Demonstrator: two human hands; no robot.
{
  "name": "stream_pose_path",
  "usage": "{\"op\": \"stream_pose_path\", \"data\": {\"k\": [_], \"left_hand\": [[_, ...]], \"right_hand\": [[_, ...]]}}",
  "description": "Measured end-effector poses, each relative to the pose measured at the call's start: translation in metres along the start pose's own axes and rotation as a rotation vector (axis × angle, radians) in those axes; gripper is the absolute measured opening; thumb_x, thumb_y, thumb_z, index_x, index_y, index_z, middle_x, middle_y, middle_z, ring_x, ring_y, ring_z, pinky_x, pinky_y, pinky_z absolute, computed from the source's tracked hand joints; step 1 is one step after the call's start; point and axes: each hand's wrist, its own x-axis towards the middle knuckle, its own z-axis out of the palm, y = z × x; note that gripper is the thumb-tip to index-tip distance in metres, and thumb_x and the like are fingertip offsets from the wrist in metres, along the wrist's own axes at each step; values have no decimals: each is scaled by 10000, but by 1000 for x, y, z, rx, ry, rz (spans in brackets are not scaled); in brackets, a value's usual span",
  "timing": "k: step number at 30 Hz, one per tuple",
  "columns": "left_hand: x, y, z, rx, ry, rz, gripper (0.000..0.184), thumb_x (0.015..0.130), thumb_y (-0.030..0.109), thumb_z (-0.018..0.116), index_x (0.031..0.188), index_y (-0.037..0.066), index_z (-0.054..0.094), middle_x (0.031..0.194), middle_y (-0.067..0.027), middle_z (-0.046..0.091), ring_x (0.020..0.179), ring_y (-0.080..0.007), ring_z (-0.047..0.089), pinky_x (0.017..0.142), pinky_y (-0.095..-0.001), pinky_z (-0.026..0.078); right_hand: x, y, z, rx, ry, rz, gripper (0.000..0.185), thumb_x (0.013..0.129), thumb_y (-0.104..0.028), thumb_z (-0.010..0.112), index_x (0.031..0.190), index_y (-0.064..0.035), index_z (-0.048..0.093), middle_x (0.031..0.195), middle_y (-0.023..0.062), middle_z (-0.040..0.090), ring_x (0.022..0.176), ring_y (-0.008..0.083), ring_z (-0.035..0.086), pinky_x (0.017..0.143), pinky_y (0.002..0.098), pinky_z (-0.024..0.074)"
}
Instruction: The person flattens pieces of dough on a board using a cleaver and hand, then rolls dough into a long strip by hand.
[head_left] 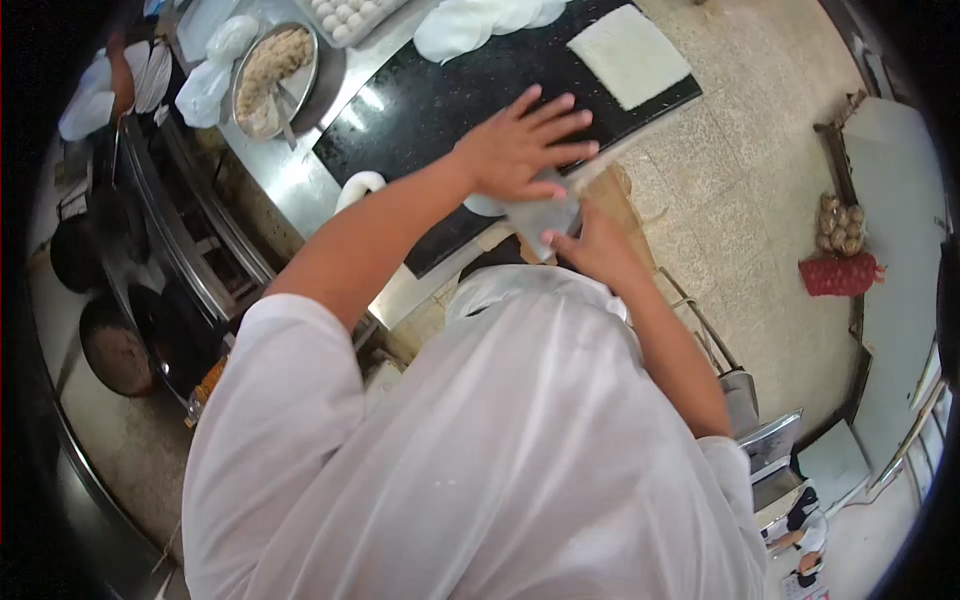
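Note:
My left hand [525, 145] is open, palm down over the black work board [440, 115], its fingers spread toward the right. Its thumb is close to the upper edge of a flat, pale grey, see-through-looking sheet [545, 222]; I cannot tell whether they touch. My right hand [605, 250] is closed on the near right side of that sheet, thumb on top. Whether it is a blade or plastic is unclear. A pale round piece of dough [484, 205] shows partly beside the sheet. To the left, a thick curved dough roll [360, 186] lies at the board's edge, partly behind my forearm.
Flat white dough rounds [455, 28] overlap at the board's far edge, with a white square sheet [628, 57] at its right end. A tray of dough balls [348, 12] and a bowl of filling [275, 65] stand beyond. Dark pans [118, 345] sit left; another person's arm [121, 75] shows.

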Motion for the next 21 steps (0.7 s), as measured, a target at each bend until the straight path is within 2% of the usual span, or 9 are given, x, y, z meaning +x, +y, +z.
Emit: {"op": "stream_pose_path", "data": {"k": [4, 6, 9, 11, 14, 16, 18, 19, 21], "left_hand": [[-38, 12, 11, -106, -140, 36, 746, 905, 680, 563, 1549, 319, 456, 1668, -52, 330, 1573, -314, 212, 1266, -592, 77], [-18, -13, 10, -94, -106, 41, 745, 899, 675, 582, 1545, 324, 460, 1663, -47, 340, 1572, -302, 217, 1261, -598, 93], [23, -41, 7, 59, 36, 101, 776, 883, 668, 612, 1561, 333, 434, 1670, -39, 322, 1577, -289, 201, 1256, -605, 86], [38, -45, 4, 196, 267, 105, 685, 913, 651, 585, 1480, 272, 533, 1566, -99, 479, 1468, -296, 425, 1209, -563, 282], [47, -41, -18, 62, 171, -26, 810, 885, 675, 608, 1517, 190, 466, 1609, -150, 397, 1520, -408, 283, 1204, -682, 173], [37, -33, -16, 25, 504, -17, 732, 848, 588, 694, 1412, 135, 579, 1399, -179, 562, 1375, -418, 471, 1165, -593, 308], [21, -28, -25, -155, 44, -380, 640, 915, 655, 588, 1331, 171, 636, 1341, -176, 657, 1254, -349, 625, 1055, -503, 484], [2, -10, -41, -302, -130, -486, 657, 913, 694, 571, 1126, 87, 706, 1068, -198, 744, 1011, -385, 716, 867, -482, 573], [-27, -2, -26, -549, -314, -467, 706, 911, 735, 548, 969, 60, 747, 971, -183, 752, 941, -383, 721, 839, -496, 568]], "right_hand": [[-8, -22, 8, 84, -148, 107, 684, 798, -462, 819, 1224, 29, 608, 1154, 322, 687, 1084, 440, 684, 942, 484, 529], [6, -22, 4, -87, 66, 13, 705, 780, -463, 839, 1227, 31, 607, 1087, 308, 709, 1036, 437, 701, 921, 494, 538], [34, -36, -50, -93, 13, 164, 684, 788, -473, 834, 1186, 34, 604, 1022, 292, 722, 996, 452, 705, 860, 506, 559], [40, -38, -62, -153, 60, 143, 670, 795, -472, 830, 1169, 32, 598, 1015, 294, 720, 993, 460, 702, 836, 510, 563], [30, -43, -58, -244, 193, 171, 653, 807, -436, 827, 1183, 32, 569, 990, 311, 711, 970, 479, 696, 804, 529, 556], [6, -45, -29, -106, 291, 293, 656, 862, -412, 784, 1247, 47, 516, 921, 299, 704, 899, 512, 683, 789, 541, 541], [-42, -26, 22, -65, 353, 131, 571, 873, -336, 775, 1199, 53, 516, 912, 329, 692, 877, 513, 681, 747, 552, 536], [-71, -31, 34, -45, 306, 155, 563, 878, -320, 770, 1201, 61, 511, 895, 333, 686, 867, 519, 677, 741, 550, 534], [-121, -45, 42, -22, 180, 235, 541, 879, -289, 769, 1199, 63, 512, 874, 337, 678, 851, 522, 674, 734, 546, 531]]}}
